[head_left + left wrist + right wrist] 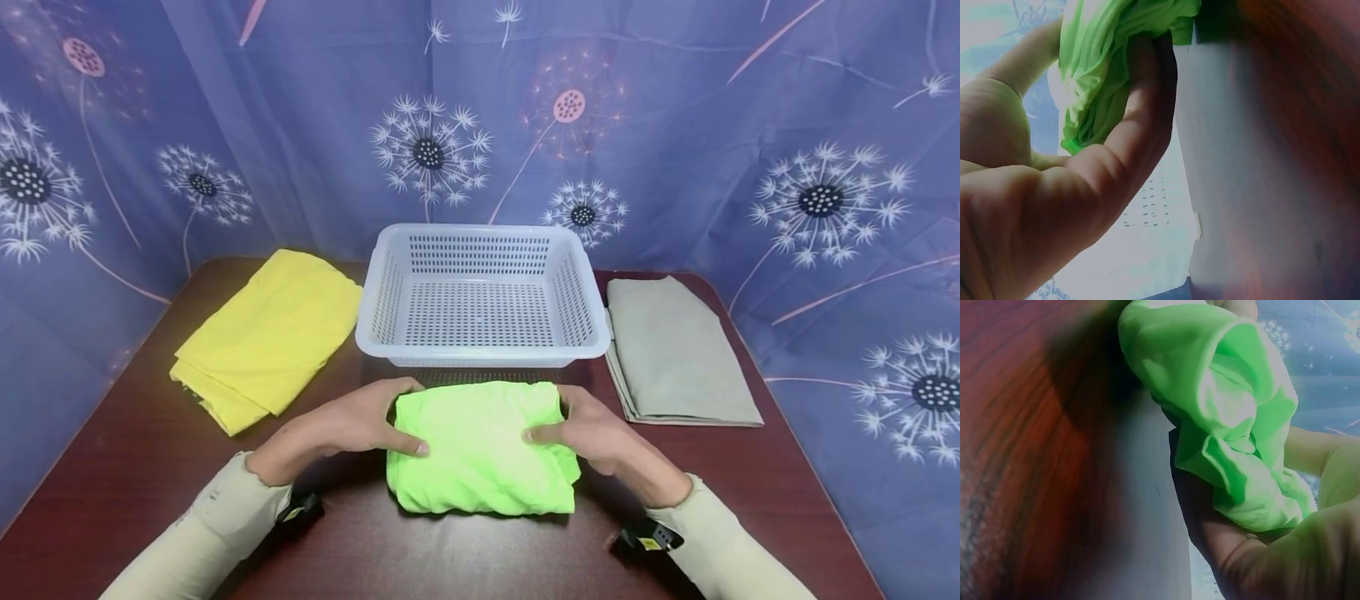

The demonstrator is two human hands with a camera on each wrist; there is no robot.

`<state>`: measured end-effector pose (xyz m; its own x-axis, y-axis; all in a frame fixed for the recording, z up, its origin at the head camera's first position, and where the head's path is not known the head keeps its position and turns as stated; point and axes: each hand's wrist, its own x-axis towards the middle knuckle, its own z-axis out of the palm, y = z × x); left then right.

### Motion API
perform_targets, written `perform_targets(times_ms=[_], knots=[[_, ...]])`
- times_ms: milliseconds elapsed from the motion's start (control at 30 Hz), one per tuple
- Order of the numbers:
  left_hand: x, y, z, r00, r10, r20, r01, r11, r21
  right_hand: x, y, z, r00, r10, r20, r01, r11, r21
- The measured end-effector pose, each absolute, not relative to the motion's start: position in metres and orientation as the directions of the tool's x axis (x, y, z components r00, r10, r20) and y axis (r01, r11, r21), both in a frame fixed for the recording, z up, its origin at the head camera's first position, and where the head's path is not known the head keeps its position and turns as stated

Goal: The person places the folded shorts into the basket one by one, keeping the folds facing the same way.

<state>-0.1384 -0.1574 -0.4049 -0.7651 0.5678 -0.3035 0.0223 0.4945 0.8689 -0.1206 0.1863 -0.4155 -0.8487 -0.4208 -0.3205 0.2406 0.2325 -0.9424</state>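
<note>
Right, the green cloth [480, 446] is folded into a thick bundle and sits on the desk [135, 467] directly in front of the person, squarely between the two hands; its long side runs left to right, so each hand has one short end; the left hand [352, 425] grips the left end, thumb on top and fingers curled underneath, and the left wrist view shows the folds [1104, 75] bunched against the fingers [1141, 106]; the right hand [596, 433] grips the right end the same way, and from the right wrist the layers [1229, 425] spill over the palm [1310, 550]; neither hand is nearer than the other, both are clamped on the cloth at once. Just beyond the bundle, close to its far edge, stands a white plastic basket [480, 346] with a perforated floor, nothing in it; its near wall is the only thing standing between cloth and basket. To the left of the basket lies a folded yellow cloth [266, 337]; to its right a folded grey cloth [675, 354], both well apart from the hands.
</note>
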Motion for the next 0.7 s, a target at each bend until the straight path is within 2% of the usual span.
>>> perform_targets(times_ms=[367, 700], knots=[[-0.137, -0.156, -0.401, -0.793, 0.523, -0.311, -0.013, 0.497, 0.868, -0.119, 0.189, -0.41, -0.852, -0.438, -0.286, 0.228, 0.182, -0.957], [-0.132, -0.156, -0.395, -0.785, 0.558, -0.271, -0.004, 0.432, 0.902, -0.119, 0.192, -0.404, -0.847, -0.454, -0.277, 0.223, 0.17, -0.96]])
